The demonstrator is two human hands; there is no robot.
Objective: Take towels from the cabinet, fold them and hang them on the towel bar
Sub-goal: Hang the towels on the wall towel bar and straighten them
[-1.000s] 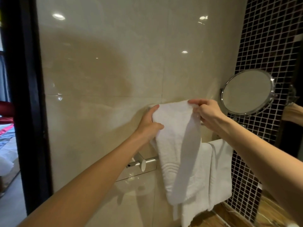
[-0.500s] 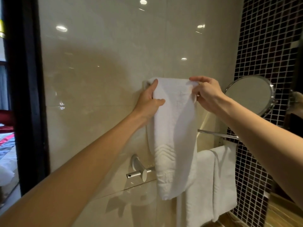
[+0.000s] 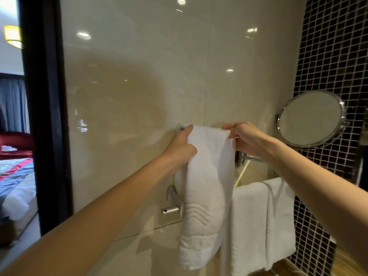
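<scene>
Both my hands are up at the beige tiled wall (image 3: 139, 86), pinching the top edge of a folded white hand towel (image 3: 207, 186). My left hand (image 3: 180, 146) grasps the towel's upper left corner, thumb in front, fingers wrapped behind the cloth. My right hand (image 3: 246, 139) grips the upper right corner between thumb and fingers, knuckles toward me. The towel hangs straight down from the two hands, lengthwise fold, wavy embossed border near its bottom hem. Its top edge sits well above the towel bar (image 3: 171, 209); only the bar's chrome left end and wall bracket show, just left of the hanging cloth. Can't tell if the towel touches the bar behind it.

To the right, a second white towel (image 3: 258, 226) is already draped over the bar, two layers hanging side by side, partly hidden behind the held towel.

A thin chrome arm (image 3: 252, 159) juts from the wall under my right wrist and leads toward the round chrome-rimmed vanity mirror (image 3: 310, 118), which stands in front of the dark mosaic tile wall (image 3: 334, 56).

Left side: black door frame (image 3: 45, 116), and past it a bed (image 3: 16, 180) with white, blue and red bedding.
</scene>
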